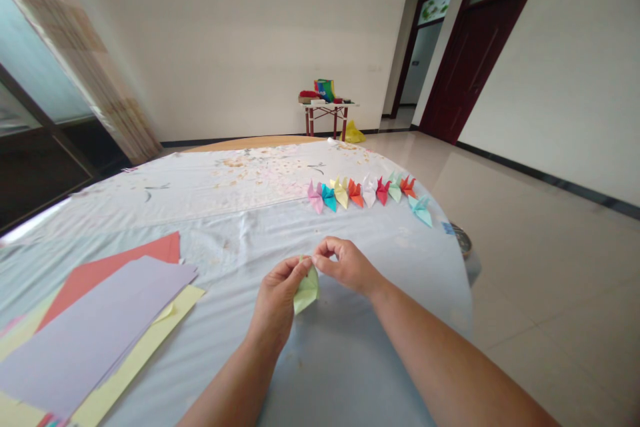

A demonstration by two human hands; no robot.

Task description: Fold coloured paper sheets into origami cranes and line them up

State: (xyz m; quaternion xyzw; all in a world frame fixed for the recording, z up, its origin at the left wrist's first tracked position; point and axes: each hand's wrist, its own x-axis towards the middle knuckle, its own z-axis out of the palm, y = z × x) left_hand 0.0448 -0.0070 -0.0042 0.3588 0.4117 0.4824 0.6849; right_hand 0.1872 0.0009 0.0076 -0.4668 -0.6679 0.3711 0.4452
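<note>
A light green folded paper crane [307, 292] is held just above the cloth-covered table [360, 353]. My left hand [280, 293] pinches it between thumb and fingers near its upper part. My right hand [347, 263] is closed in a pinch at the top right edge of the same paper; its fingertips meet the left thumb there. What exactly the right fingertips grip is too small to make out. Beyond the hands stands a row of several finished paper cranes [355, 192] in pink, blue, yellow, orange, white, red and green, with a pale turquoise crane [421, 209] at its right end.
On the left lies a stack of coloured paper, with a lilac sheet [110, 327] over a red sheet [165, 250] and a yellow sheet [145, 353]. The round table's edge curves down the right side. A small table [327, 107] with items stands by the wall.
</note>
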